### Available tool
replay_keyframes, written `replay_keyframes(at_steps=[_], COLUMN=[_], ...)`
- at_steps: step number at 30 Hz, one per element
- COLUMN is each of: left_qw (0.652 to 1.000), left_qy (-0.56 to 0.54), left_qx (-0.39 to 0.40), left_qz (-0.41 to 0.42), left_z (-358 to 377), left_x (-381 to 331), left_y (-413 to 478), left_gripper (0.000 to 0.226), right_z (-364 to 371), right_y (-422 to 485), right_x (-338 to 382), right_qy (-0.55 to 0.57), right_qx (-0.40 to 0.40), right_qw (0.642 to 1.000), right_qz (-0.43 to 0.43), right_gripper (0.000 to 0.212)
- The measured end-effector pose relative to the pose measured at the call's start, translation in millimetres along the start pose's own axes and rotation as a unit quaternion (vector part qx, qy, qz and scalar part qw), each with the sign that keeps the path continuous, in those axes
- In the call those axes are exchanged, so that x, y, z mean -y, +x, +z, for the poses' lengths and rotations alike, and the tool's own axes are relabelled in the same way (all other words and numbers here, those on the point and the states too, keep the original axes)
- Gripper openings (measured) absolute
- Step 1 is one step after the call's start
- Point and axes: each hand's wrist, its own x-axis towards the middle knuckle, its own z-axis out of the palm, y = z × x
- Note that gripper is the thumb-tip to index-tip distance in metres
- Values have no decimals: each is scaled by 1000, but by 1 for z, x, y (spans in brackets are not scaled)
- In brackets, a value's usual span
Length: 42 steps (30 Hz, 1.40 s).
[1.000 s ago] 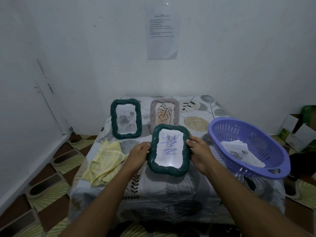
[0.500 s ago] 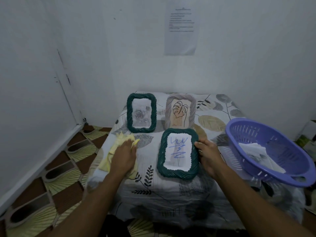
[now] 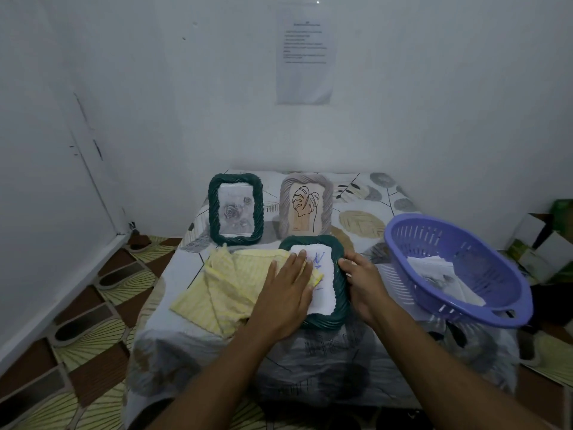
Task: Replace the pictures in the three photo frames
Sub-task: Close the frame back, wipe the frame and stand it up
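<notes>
A green frame (image 3: 336,308) with a blue scribble picture lies flat near the table's front. My left hand (image 3: 286,293) presses a yellow cloth (image 3: 226,283) onto its glass with fingers straight. My right hand (image 3: 361,280) grips the frame's right edge. Behind stand a second green frame (image 3: 235,209) with a grey rose picture and a grey frame (image 3: 307,206) with a leaf line drawing.
A purple basket (image 3: 483,308) holding several paper pictures sits at the table's right edge, overhanging it. The small table (image 3: 310,361) has a leaf-patterned cover. White walls close in behind and on the left. Boxes (image 3: 539,243) stand on the floor at far right.
My left hand let go of the frame, reached left to the yellow cloth and dragged it over the frame's glass. The frame went from tilted up to lying flat.
</notes>
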Motion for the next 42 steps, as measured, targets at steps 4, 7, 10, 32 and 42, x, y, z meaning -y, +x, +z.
replay_keyframes(at_steps=[4, 7, 10, 32, 42], left_qw=[999, 998, 998, 993, 984], left_qy=[15, 44, 63, 62, 37], left_qx=[-31, 7, 19, -5, 14], left_qz=[41, 44, 6, 101, 174], left_z=[-2, -5, -14, -19, -21], left_x=[-6, -9, -5, -19, -21], left_y=[-6, -6, 9, 10, -16], left_gripper=[56, 70, 74, 59, 56], right_z=[-6, -8, -6, -15, -20], right_y=[0, -1, -5, -5, 1], right_x=[5, 4, 0, 9, 25], right_qy=[9, 11, 18, 12, 56], right_qx=[-16, -6, 15, 35, -6], right_qw=[1000, 1000, 1000, 999, 998], right_qz=[-9, -13, -15, -27, -35], right_gripper=[19, 19, 21, 28, 25])
